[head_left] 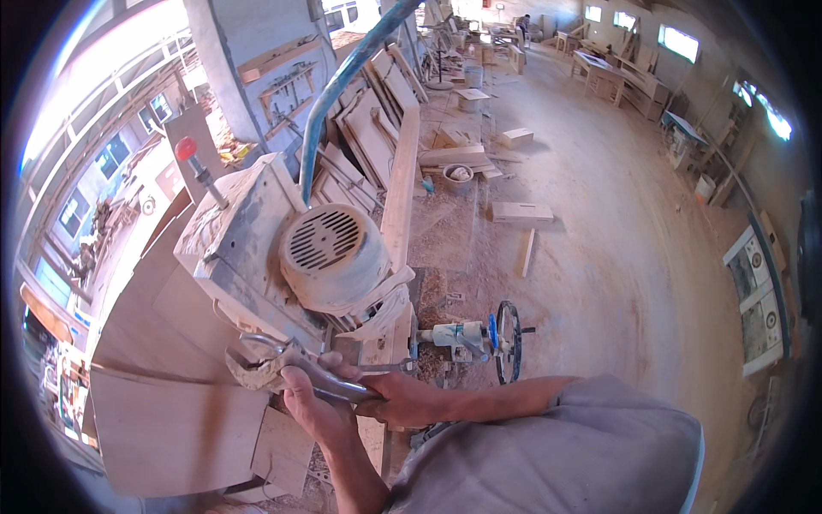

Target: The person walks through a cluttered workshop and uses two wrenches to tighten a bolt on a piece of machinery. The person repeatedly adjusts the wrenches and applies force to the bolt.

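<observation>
A large metal adjustable wrench [292, 369] lies across both of my hands, its jaws pointing left. My left hand [316, 408] is around the wrench near its head, thumb up against the jaw side. My right hand [392, 395] grips the handle end, and another wrench [388, 367] shows just beyond its fingers. Above the hands stands a dusty woodworking machine with a motor [334, 257] under a slotted cover. A black handwheel [508, 342] sits on the machine's right side. A lever with a red knob [186, 149] rises at the upper left.
Wood blocks [522, 212] and a bucket [458, 178] stand on the dusty floor ahead. Boards [366, 135] lean on the wall behind the machine. A blue hose [321, 103] rises from it. Large panels [173, 437] lie at the left.
</observation>
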A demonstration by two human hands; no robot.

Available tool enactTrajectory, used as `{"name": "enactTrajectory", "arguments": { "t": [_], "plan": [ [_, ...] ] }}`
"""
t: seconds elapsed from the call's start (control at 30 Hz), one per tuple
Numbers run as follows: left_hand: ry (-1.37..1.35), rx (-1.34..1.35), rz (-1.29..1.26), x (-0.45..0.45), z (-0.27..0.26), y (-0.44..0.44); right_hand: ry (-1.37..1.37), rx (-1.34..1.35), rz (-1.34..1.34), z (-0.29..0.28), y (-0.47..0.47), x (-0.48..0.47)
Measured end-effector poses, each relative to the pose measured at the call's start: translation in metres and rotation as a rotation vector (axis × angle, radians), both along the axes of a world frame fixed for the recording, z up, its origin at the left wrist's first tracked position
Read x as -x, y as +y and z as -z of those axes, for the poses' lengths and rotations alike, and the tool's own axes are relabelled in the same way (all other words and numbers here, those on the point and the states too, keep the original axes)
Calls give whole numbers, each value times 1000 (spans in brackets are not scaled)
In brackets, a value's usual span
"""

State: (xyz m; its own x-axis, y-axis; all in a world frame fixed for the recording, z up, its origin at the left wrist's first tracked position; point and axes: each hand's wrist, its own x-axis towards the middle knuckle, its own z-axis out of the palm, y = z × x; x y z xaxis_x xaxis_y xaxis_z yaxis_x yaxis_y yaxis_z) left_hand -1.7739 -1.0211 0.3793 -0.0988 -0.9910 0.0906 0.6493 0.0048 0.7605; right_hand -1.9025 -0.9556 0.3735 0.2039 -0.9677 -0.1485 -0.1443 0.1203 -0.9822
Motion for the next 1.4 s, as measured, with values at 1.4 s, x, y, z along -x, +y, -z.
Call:
{"name": "enactTrajectory", "arguments": {
  "t": [1.4],
  "plan": [
    [127,-54,225,55,-147,-95,-638,15,-155,-102,-20,68]
  ]
}}
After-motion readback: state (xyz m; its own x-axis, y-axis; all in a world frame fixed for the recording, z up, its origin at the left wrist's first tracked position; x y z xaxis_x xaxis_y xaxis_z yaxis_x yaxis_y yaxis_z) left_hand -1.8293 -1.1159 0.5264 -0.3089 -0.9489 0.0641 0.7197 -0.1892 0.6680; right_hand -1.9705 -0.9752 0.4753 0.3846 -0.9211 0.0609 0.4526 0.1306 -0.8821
